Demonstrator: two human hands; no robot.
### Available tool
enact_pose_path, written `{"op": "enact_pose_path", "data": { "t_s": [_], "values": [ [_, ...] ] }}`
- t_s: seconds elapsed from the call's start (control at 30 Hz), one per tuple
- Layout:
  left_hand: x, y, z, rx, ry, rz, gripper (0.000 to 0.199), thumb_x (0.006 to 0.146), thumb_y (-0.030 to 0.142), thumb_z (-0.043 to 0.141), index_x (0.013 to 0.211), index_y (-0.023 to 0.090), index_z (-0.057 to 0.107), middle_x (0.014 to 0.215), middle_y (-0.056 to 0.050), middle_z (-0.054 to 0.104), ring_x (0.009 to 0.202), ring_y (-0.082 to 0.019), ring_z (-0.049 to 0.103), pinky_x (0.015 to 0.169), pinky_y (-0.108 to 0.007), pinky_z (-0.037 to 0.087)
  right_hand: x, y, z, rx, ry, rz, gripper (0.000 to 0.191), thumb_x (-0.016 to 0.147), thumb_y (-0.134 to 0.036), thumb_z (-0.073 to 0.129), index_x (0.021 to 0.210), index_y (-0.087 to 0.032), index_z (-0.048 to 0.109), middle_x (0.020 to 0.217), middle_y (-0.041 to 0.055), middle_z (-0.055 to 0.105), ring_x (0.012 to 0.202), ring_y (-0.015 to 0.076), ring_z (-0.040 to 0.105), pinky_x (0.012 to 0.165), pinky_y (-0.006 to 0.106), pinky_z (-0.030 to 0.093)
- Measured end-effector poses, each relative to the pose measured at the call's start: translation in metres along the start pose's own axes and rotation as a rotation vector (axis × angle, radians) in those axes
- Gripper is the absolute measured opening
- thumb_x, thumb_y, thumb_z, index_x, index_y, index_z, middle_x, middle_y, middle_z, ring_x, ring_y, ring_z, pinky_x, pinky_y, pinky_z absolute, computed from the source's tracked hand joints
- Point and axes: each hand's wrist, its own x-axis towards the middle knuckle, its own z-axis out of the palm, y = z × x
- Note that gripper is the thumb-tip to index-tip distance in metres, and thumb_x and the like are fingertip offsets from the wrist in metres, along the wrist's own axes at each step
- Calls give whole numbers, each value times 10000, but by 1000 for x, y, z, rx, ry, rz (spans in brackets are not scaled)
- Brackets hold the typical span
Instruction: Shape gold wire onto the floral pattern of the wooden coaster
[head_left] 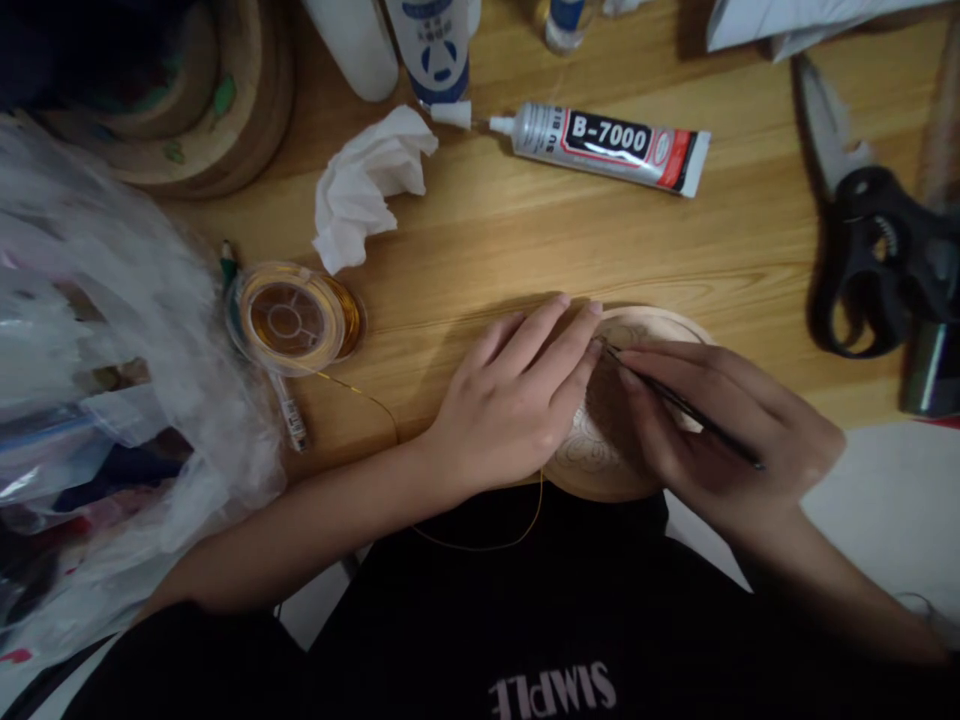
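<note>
A round pale wooden disc (592,455) with a line pattern drawn on it lies at the table's front edge, partly hidden by both hands. My left hand (517,400) lies flat over its left side, fingers stretched out, the thumb out of sight. Pinched in my right hand (720,420) is a pair of slim dark tweezers (697,412), tips down at the disc's upper part beside my left fingertips. A thin gold wire (480,548) loops below my left wrist and up to the disc. It comes from a clear spool (289,318) on the left.
A glue tube (600,145) and a crumpled tissue (371,185) lie beyond my hands. Black-handled scissors (862,230) are at the right. A plastic bag (142,370) crowds the left side, below stacked wooden rings (255,110). A white-and-blue tube (435,50) stands at the back.
</note>
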Motion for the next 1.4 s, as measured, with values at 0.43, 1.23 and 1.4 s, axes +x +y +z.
{"op": "enact_pose_path", "data": {
  "t_s": [0.43, 1.23, 1.4],
  "values": [
    [0, 0, 0, -31, 10, -15, 326, 947, 101, 398, 1181, 127, 624, 1389, -108, 585, 1298, -275, 552, 960, -412, 495, 16, 32, -19, 46, -216, -307, 378, 788, -88, 726, 1157, -119, 650, 1134, 141, 711, 1075, 207, 690, 914, 283, 605],
    [1, -1, 0, -24, 27, -4, 306, 937, 95, 417, 1159, 96, 628, 1363, -118, 604, 1261, -289, 579, 942, -403, 496, 21, 42, -15, 309, -221, -208, 461, 752, -1, 718, 1173, -183, 673, 1049, 100, 725, 972, 173, 705, 850, 288, 605],
    [2, -2, 0, -23, 26, 1, 309, 947, 105, 408, 1172, 95, 620, 1369, -119, 599, 1260, -286, 580, 948, -403, 494, 18, 31, -12, 305, -177, -68, 343, 767, -13, 710, 1068, -176, 695, 967, 59, 734, 945, 143, 698, 847, 268, 583]
  ]
}}
